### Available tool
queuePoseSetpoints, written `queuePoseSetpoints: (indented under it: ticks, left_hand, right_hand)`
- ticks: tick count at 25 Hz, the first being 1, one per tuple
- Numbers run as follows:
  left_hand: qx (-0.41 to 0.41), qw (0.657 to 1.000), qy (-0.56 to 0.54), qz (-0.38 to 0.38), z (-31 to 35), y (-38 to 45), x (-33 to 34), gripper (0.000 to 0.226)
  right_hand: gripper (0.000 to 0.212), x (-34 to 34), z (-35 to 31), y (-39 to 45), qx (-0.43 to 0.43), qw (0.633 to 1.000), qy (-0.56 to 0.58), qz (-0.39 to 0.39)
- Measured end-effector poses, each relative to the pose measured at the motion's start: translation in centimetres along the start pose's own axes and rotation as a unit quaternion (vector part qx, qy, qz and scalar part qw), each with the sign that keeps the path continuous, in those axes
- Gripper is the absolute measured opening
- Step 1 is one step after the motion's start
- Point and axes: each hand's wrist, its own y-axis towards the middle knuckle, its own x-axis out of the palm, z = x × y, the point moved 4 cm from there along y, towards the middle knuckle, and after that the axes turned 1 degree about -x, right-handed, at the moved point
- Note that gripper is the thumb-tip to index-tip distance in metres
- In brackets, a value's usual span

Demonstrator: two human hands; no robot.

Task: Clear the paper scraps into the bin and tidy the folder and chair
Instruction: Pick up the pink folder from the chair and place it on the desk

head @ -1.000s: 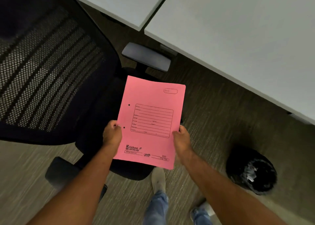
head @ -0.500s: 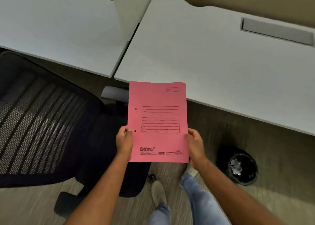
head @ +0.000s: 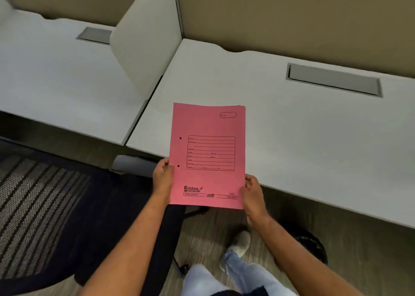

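I hold a closed pink folder [head: 207,156] upright in front of me, its top half over the front edge of the right-hand white desk [head: 292,125]. My left hand [head: 162,180] grips its left edge and my right hand [head: 252,194] grips its lower right edge. The black mesh office chair [head: 45,206] stands at the left, its grey armrest [head: 132,164] just under the desk edge. The black bin [head: 314,246] sits on the floor under the right desk, mostly hidden behind my right forearm. No paper scraps show.
A second white desk [head: 56,82] lies at the left, split from the right one by a white divider panel [head: 146,42]. Tan partition walls [head: 292,15] run behind both. Each desk has a grey cable hatch [head: 332,80]. My legs and a shoe are on the floor below.
My view has tilted up and moved toward the desks. The folder, still in both hands, has gone from above the chair to over the right desk's front edge. The bin has slipped behind my right arm.
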Motion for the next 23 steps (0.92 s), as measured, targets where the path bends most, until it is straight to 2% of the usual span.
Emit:
queuePoseSetpoints:
  ticks: [4,8,13,23]
  left_hand:
    - [-0.026,0.999,-0.033,-0.013,3.4,0.8,5.2,0.027]
    - [-0.028,0.998,-0.04,-0.036,6.4,1.2,9.2,0.017]
    - [-0.033,0.998,-0.01,-0.058,9.3,3.4,13.2,0.022]
    - [-0.053,0.996,-0.027,-0.065,15.6,15.7,23.7,0.033]
  right_hand:
    - [0.018,-3.2,-4.8,4.1,-0.028,0.999,-0.014,0.012]
    - [0.019,-5.5,-8.2,7.7,-0.053,0.998,-0.023,0.034]
    - [0.02,-7.6,-10.4,12.5,-0.03,0.998,-0.005,0.056]
    - [0.039,-9.4,-16.4,27.3,0.001,0.992,0.029,0.121]
